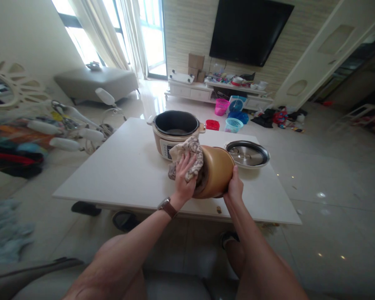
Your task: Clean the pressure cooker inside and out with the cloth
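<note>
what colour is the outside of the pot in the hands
The pot is golden-brown outside, as the head view shows.

Free lane: left stretch of white table (109, 175), plus its near right corner. Straight ahead blocked by cooker body (165, 137), just beyond the tilted pot (220, 171). Lid (246, 155) past the pot narrows the far right side.

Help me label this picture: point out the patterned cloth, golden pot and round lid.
Patterned cloth (191, 146), head view, on its upper folds.
Golden pot (219, 171), head view, on its curved side.
Round lid (246, 155), head view, on its metal face.
</note>
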Demonstrator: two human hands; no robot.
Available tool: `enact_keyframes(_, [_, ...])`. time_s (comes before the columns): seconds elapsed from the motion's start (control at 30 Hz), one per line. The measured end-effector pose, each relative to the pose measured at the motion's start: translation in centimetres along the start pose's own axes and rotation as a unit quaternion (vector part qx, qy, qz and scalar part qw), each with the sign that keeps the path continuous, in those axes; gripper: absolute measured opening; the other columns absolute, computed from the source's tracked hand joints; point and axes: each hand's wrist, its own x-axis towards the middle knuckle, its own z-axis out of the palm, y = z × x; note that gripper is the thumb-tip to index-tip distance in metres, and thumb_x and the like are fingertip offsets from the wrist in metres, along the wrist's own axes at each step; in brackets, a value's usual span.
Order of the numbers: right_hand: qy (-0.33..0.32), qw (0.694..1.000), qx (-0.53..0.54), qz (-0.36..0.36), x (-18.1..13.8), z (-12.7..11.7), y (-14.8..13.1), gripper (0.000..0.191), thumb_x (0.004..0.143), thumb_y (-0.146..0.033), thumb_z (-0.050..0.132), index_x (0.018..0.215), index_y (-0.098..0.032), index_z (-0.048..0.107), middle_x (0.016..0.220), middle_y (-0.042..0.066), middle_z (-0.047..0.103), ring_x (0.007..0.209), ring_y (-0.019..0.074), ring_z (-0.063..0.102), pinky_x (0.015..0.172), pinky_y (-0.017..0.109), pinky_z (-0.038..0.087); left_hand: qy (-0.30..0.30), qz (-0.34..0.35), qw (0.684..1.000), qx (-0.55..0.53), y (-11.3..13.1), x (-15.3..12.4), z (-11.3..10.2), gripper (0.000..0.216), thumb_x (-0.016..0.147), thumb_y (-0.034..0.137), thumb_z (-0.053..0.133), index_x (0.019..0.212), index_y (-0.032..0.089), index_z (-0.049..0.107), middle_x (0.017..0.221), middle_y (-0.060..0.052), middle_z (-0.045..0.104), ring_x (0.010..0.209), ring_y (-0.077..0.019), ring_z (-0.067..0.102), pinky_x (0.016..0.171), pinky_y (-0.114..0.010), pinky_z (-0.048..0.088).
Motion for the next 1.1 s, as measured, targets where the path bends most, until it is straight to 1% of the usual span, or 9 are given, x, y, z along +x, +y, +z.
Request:
enact_keyframes(0.17, [0.017, 0.994, 0.087, 0.068, 1.0, -0.4, -0.4, 0.048, 0.090, -0.055, 0.074, 0.110, -0.012, 0.076, 0.109, 0.008, 0.081, 0.095, 0.0198, 0.075, 0.074, 0.030, 0.064, -0.168, 0.174, 0.969, 0.046, 3.1, -1.6, -0.5, 0.071, 0.099, 0.053, 0.053, 0.166, 0.030, 0.046, 0.176, -0.009, 0.033, 0.166, -0.0386, 0.021, 0.133, -0.062, 0.005])
enact_keyframes(0.27, [0.022, 0.990, 0.115, 0.076, 1.9, -1.0, -0.7, 0.050, 0.092, -0.058, 0.070, 0.115, -0.014, 0.074, 0.116, 0.008, 0.080, 0.102, 0.0210, 0.076, 0.080, 0.034, 0.067, -0.188, 0.173, 0.966, 0.045, 2.7, -1.4, -0.6, 0.073, 0.098, 0.052, 0.053, 0.167, 0.029, 0.044, 0.174, -0.010, 0.038, 0.165, -0.0374, 0.023, 0.134, -0.061, 0.004])
enact_keyframes(0.5, [0.044, 0.997, 0.056, 0.032, 1.9, -1.2, -1.2, 0.059, 0.087, -0.064, 0.074, 0.112, -0.011, 0.075, 0.112, 0.009, 0.079, 0.101, 0.0210, 0.073, 0.075, 0.030, 0.063, -0.001, -0.049, 0.996, -0.074, -1.2, 0.1, 1.1, 0.054, 0.098, 0.043, 0.062, 0.149, 0.026, 0.066, 0.163, -0.009, 0.055, 0.161, -0.0330, 0.036, 0.133, -0.056, 0.020])
enact_keyframes(0.63, [0.011, 1.000, 0.009, -0.017, 0.7, -0.6, -1.0, 0.062, 0.084, -0.069, 0.073, 0.102, -0.010, 0.076, 0.096, 0.007, 0.078, 0.087, 0.0188, 0.068, 0.063, 0.027, 0.053, 0.170, -0.196, 0.936, -0.236, -2.6, 0.6, 2.4, 0.043, 0.097, 0.044, 0.060, 0.126, 0.019, 0.078, 0.133, -0.010, 0.077, 0.136, -0.0316, 0.064, 0.122, -0.050, 0.045])
enact_keyframes(0.7, [-0.015, 0.999, -0.011, -0.047, 0.0, -0.3, -0.7, 0.062, 0.085, -0.071, 0.071, 0.093, -0.010, 0.076, 0.085, 0.005, 0.075, 0.079, 0.0172, 0.064, 0.059, 0.026, 0.048, 0.197, -0.216, 0.921, -0.256, -2.5, 0.6, 2.5, 0.041, 0.098, 0.044, 0.059, 0.123, 0.019, 0.080, 0.127, -0.009, 0.079, 0.131, -0.0304, 0.068, 0.120, -0.048, 0.048])
enact_keyframes(0.8, [-0.039, 0.997, -0.029, -0.063, -0.7, 0.2, -0.3, 0.060, 0.086, -0.071, 0.070, 0.083, -0.011, 0.074, 0.075, 0.003, 0.071, 0.072, 0.0153, 0.060, 0.054, 0.025, 0.043, 0.135, -0.111, 0.961, -0.214, -1.0, 0.0, 1.9, 0.044, 0.100, 0.043, 0.061, 0.138, 0.025, 0.074, 0.149, -0.008, 0.068, 0.148, -0.0295, 0.055, 0.129, -0.047, 0.037])
enact_keyframes(0.9, [-0.032, 0.999, -0.001, -0.034, -0.8, 0.2, -0.1, 0.055, 0.087, -0.067, 0.071, 0.090, -0.012, 0.076, 0.084, 0.005, 0.076, 0.077, 0.0161, 0.064, 0.058, 0.024, 0.048, 0.015, 0.037, 0.991, -0.131, 0.8, -0.8, 0.8, 0.055, 0.103, 0.044, 0.057, 0.157, 0.030, 0.059, 0.169, -0.008, 0.047, 0.161, -0.0323, 0.036, 0.134, -0.053, 0.025])
enact_keyframes(1.0, [0.002, 0.999, 0.040, 0.020, 0.0, -0.2, -0.2, 0.052, 0.088, -0.062, 0.072, 0.102, -0.012, 0.077, 0.102, 0.007, 0.080, 0.091, 0.0180, 0.071, 0.067, 0.025, 0.056, -0.106, 0.146, 0.982, -0.062, 1.9, -1.3, -0.1, 0.063, 0.103, 0.050, 0.053, 0.164, 0.033, 0.048, 0.174, -0.009, 0.038, 0.165, -0.0359, 0.026, 0.134, -0.061, 0.016])
enact_keyframes(1.1, [0.029, 0.997, 0.057, 0.050, 1.3, -0.8, -0.6, 0.054, 0.088, -0.062, 0.073, 0.109, -0.012, 0.076, 0.114, 0.009, 0.080, 0.101, 0.0194, 0.073, 0.076, 0.027, 0.061, -0.158, 0.173, 0.971, -0.036, 1.7, -1.4, -0.3, 0.067, 0.103, 0.053, 0.050, 0.167, 0.032, 0.043, 0.174, -0.010, 0.039, 0.165, -0.0358, 0.024, 0.134, -0.062, 0.011])
